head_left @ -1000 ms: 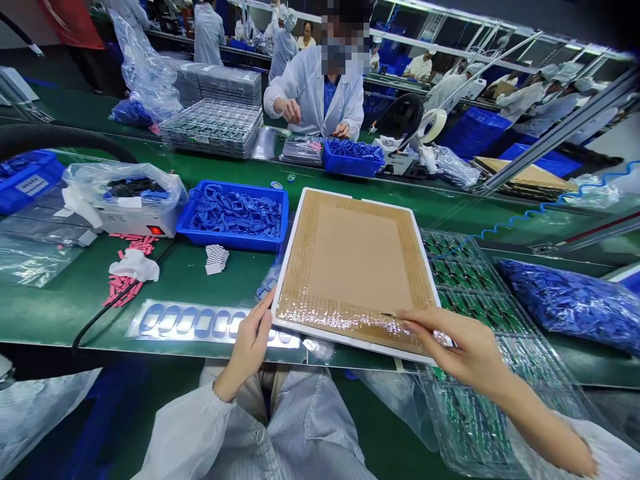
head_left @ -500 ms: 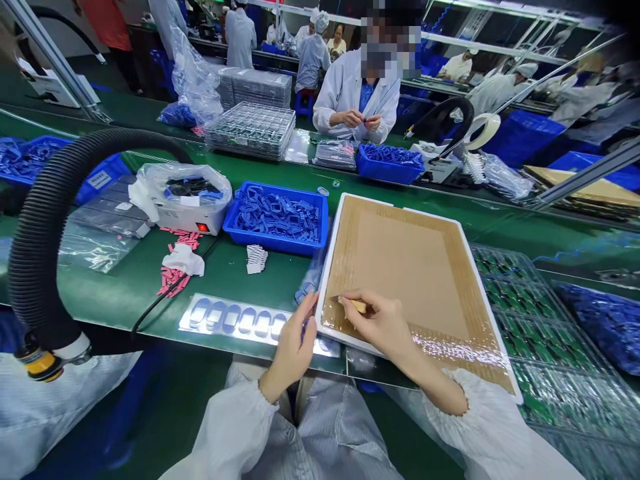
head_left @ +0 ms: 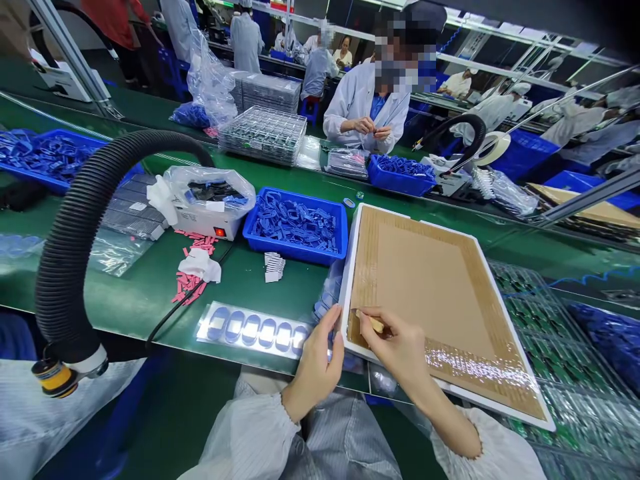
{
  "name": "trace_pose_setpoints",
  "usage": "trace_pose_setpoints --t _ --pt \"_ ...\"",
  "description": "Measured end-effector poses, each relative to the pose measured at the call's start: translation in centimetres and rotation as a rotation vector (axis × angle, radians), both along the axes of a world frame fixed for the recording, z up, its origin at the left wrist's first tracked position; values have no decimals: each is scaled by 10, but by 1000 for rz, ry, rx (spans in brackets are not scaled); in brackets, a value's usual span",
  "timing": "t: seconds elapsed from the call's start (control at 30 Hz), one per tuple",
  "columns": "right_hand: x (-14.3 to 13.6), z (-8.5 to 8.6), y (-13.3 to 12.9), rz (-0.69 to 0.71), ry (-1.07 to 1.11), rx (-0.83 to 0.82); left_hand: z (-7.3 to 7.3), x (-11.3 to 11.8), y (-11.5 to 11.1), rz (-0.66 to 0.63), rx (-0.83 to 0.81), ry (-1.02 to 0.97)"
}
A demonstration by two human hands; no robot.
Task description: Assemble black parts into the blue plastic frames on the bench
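Observation:
A white-edged board (head_left: 425, 287) with a brown, tape-covered top lies slanted on the green bench. My right hand (head_left: 400, 340) is over its near left corner, fingers pinched on a small yellowish piece (head_left: 373, 324) against the brown surface. At the board's left edge rests my left hand (head_left: 319, 353), thumb and fingers apart; a small dark blue bit shows between them, too hidden to name. Left of that hand lies a clear sheet of oval blue stickers (head_left: 251, 329). Bagged blue pieces (head_left: 327, 293) are tucked beside the board.
A blue tray (head_left: 297, 250) of blue parts stands behind the stickers. Pink strips (head_left: 187, 287), a white machine (head_left: 207, 220) and a black hose (head_left: 65, 253) are at left. Trays of green boards (head_left: 535, 327) lie at right. A person (head_left: 367, 100) works across the bench.
The view has shifted, so the bench, board and both hands appear farther right and slightly lower. Both hands keep nearly the same places on the board.

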State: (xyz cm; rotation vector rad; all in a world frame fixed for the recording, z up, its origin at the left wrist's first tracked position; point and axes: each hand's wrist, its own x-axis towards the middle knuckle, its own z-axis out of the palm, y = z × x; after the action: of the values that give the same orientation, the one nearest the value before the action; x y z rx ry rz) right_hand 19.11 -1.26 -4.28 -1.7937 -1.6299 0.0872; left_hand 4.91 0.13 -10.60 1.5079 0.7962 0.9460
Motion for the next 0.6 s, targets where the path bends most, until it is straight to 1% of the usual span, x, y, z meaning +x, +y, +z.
trace_pose_setpoints --t 0.17,0.37,0.6 --pt "-6 -1 2 0 -3 17 -1 0 0 13 17 10" --pt "-15 2 2 58 58 -38 2 -2 0 9 37 -2" --pt "-8 0 6 84 -148 11 4 -6 -3 10 118 8"
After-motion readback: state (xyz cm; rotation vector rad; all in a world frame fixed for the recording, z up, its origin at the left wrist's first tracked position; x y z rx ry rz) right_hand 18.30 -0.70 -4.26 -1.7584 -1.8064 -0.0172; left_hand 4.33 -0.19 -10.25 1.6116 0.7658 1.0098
